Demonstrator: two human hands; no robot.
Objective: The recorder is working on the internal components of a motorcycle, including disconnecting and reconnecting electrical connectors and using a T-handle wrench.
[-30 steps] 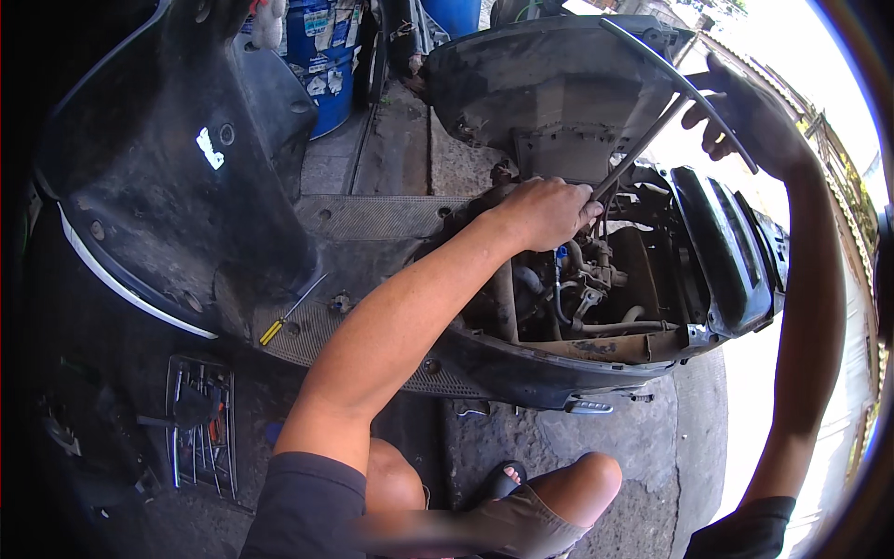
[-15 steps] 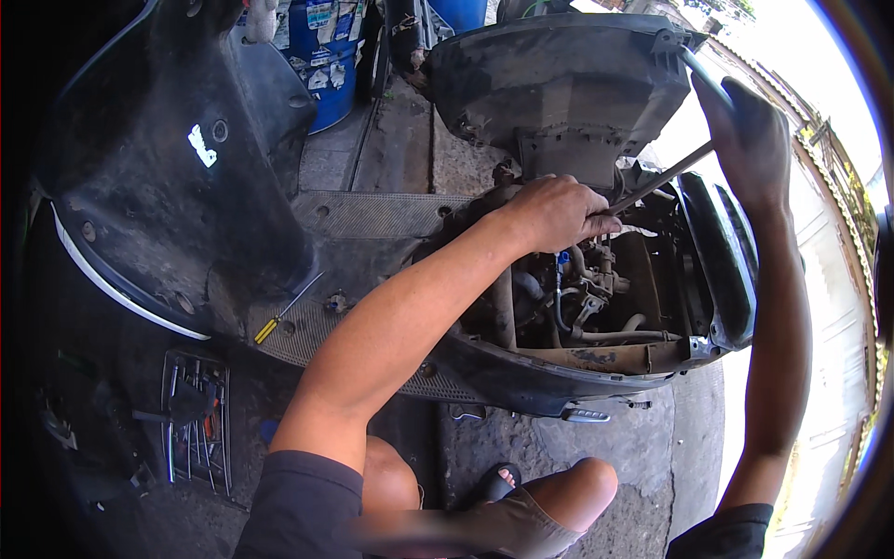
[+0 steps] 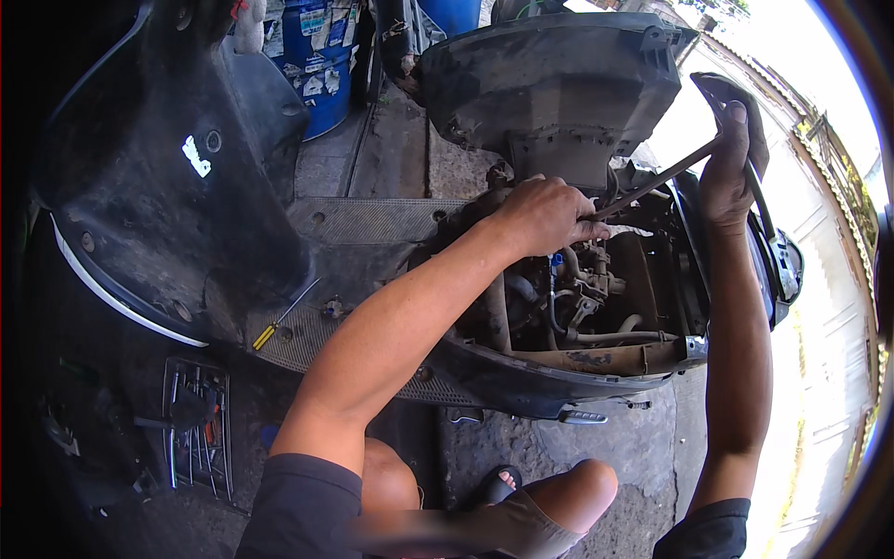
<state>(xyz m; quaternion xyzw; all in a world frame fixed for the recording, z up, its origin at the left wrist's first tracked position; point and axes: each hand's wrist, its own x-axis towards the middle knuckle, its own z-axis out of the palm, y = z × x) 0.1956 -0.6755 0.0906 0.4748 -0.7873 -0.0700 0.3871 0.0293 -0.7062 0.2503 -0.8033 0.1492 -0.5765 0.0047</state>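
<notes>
Scooter (image 3: pixel 363 252) stood partly stripped, w/ engine bay (image 3: pixel 643 279) open toward the rear & seat (image 3: pixel 559 84) tipped up on the far side. Blue drum (image 3: pixel 321 84) stood beyond, left of seat. Tool tray (image 3: pixel 228 424) lay on the floor (image 3: pixel 652 456), near side. T-handle wrench (image 3: pixel 656 180) slanted over the upper part of engine bay, shaft running down to the left. R hand (image 3: pixel 734 154) was wrapped round its crossbar, L hand (image 3: pixel 549 214) round lower shaft; hands well apart. Lower tip was hidden by L hand, so couldn't tell if it was seated on a fastener.

For a good job, imo, L hand was best used as guide, i.e. holding shaft in line & pressing lightly, w/ R hand turning smoothly, no side load. Full seating was worth a quick check before heavy torque, else risk of slipping or rounding. Yellow-handled screwdriver (image 3: pixel 267 335) lay on footboard (image 3: pixel 372 214), well apart. Blue clip (image 3: pixel 557 260) sat just below L hand; best not knocked.
</notes>
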